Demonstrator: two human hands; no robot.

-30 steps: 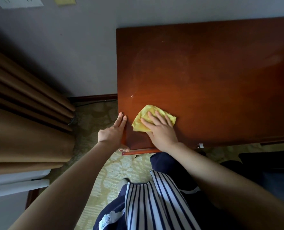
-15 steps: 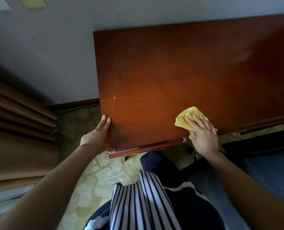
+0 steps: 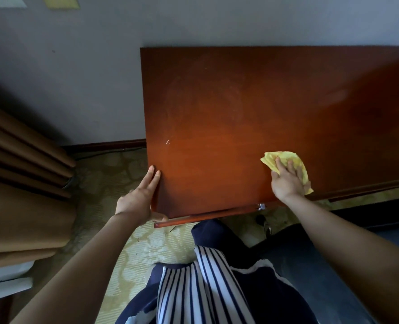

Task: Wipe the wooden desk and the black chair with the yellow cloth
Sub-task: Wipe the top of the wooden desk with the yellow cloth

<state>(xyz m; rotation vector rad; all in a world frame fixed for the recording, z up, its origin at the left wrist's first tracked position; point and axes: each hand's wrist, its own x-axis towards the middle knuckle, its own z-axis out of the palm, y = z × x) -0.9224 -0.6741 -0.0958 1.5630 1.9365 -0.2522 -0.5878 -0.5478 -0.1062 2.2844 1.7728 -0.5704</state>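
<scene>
- The left hand (image 3: 139, 198), fingers straight, touched the wooden desk (image 3: 240, 108) at 8 o'clock.
- The right hand (image 3: 287, 181), fingers flat, pressed the yellow cloth (image 3: 270, 160) at 4 o'clock.

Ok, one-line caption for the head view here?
Right hand presses the yellow cloth on the wooden desk near its front edge; left hand rests at its left corner.

Our forearms (image 3: 95, 265) are bare from wrist to picture edge. Behind our left hand (image 3: 135, 202) and right hand (image 3: 286, 183) we wear a dark navy garment (image 3: 259, 298) with a white-and-navy striped panel (image 3: 193, 291), thin white piping (image 3: 261, 261) and a scrap of white lace (image 3: 132, 320).
</scene>
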